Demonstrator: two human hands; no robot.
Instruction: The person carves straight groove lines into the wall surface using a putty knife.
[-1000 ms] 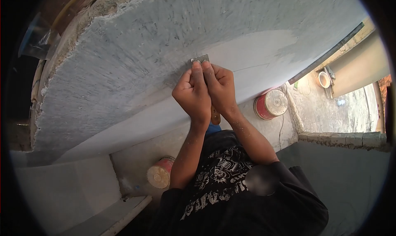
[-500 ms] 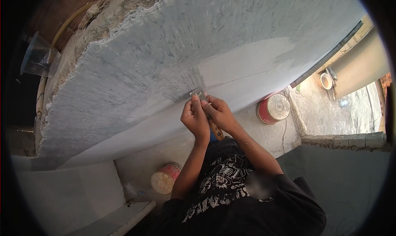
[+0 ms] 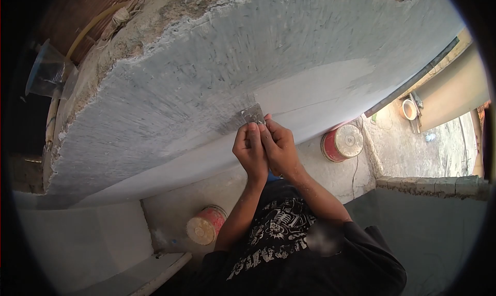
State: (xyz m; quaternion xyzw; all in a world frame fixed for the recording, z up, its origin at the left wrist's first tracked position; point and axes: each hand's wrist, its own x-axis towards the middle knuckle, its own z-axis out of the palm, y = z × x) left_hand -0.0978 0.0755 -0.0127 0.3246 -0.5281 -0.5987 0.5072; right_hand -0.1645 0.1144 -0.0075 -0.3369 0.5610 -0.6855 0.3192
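Both hands are together in front of my chest, gripping a putty knife (image 3: 253,113) whose flat grey blade points up against the wall. My left hand (image 3: 250,152) is closed, its thumb pressed on the base of the blade. Beside it, my right hand (image 3: 280,147) is also closed on the knife, with the thumbs touching. The handle is hidden behind my hands. Around the blade, the wall (image 3: 181,99) is grey with dark streaks. A smoother pale patch (image 3: 310,84) spreads to the right of the knife.
Below the wall stand two red-sided buckets, one at right (image 3: 342,142) and one at lower left (image 3: 205,225). A clear plastic container (image 3: 49,71) is at the far left. A low block ledge (image 3: 434,186) runs at right, and a small white bucket (image 3: 408,109) stands beyond.
My hands have shifted slightly right and down with the putty knife. More of its blade now shows, while the wooden handle seen earlier is out of sight.
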